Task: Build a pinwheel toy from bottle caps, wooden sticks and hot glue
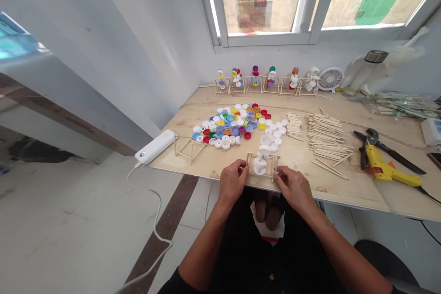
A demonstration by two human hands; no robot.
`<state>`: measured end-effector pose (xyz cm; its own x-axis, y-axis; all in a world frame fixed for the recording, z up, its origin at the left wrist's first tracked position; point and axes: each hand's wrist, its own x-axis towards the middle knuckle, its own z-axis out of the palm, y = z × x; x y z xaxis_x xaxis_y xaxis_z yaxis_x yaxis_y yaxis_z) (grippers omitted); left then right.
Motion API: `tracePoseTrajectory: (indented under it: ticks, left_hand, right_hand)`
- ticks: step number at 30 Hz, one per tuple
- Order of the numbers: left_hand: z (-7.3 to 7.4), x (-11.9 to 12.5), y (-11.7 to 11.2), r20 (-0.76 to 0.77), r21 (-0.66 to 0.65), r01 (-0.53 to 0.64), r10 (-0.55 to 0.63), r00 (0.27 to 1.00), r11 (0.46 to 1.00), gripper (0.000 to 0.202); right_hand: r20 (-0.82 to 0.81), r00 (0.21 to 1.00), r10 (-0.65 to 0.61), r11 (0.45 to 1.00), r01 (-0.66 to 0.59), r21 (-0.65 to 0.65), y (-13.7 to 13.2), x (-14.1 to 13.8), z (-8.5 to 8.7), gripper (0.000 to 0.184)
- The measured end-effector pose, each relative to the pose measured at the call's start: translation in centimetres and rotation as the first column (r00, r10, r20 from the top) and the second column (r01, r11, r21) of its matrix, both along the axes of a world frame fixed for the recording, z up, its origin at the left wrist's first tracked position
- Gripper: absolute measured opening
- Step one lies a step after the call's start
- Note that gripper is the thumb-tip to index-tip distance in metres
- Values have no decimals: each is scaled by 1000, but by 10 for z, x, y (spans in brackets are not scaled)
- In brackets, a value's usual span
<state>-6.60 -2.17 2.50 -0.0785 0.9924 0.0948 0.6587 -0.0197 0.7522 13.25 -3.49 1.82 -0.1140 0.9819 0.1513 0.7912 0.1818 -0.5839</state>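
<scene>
At the table's front edge stands a wooden stick frame [262, 155] carrying a wheel of white bottle caps [261, 165]. My left hand [234, 183] pinches the frame's left side between thumb and fingers. On the opposite side, my right hand [292, 186] has its fingertips closed on the right upright. Just behind the wheel lie loose white caps [277, 134], beside a heap of mixed-colour bottle caps [227, 124]. A second stick frame [190, 149], without a wheel, sits to the left.
Stick bundles [327, 135] lie right of the caps. Farther right are a yellow glue gun [381, 163] and black-handled pliers [396, 151]. Finished cap wheels on frames [255, 83] line the back by a small fan [330, 79]. A white power strip [156, 147] rests at the left edge.
</scene>
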Motion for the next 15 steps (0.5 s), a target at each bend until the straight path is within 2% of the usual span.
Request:
tracePoseTrajectory:
  ticks: [5, 15]
  left_hand:
    - [0, 0, 0, -3, -10, -8, 8, 1000, 1000, 19]
    - [6, -1, -2, 86, -6, -16, 17, 996, 1000, 22]
  right_hand:
    - [29, 999, 17, 997, -19, 70, -2, 1, -6, 28]
    - [-26, 999, 31, 994, -28, 109, -3, 2, -9, 28]
